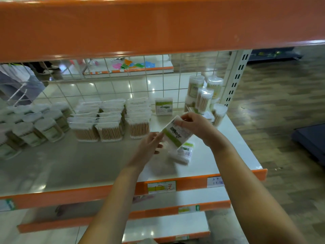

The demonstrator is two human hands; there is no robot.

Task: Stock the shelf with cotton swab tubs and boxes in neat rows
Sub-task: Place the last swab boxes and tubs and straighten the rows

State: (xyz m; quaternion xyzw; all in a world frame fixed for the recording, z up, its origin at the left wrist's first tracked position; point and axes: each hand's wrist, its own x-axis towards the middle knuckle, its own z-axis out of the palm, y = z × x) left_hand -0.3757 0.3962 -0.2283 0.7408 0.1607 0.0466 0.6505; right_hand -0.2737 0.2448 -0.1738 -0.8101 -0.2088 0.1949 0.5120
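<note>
White shelf board point(233, 138) w/ orange front strip point(193, 184), person standing at it, both arms reaching in. Swab box point(175, 132) w/ green band is held up off the board, tilted, between the two hands. L hand point(149, 145) has fingers curled on its lower left edge; R hand point(195, 124) pinches the upper right corner from above. Second box point(184, 152) lies on the board just below/behind the held one, blurred. Third box point(163, 106) stands upright further back, near the wire grid back panel point(123, 88). Rows of clear rectangular swab boxes point(109, 120) sit mid-shelf, 3 columns, stacked. Round tubs point(40, 124) grouped at left, tidy rows. Tall tubs point(204, 95) piled loosely at back right corner by the slotted upright point(237, 76), some leaning. Handwritten price tags point(161, 187) on the orange strip. Orange beam point(158, 25) overhead. Wood-look floor point(281, 103) to the right.
</note>
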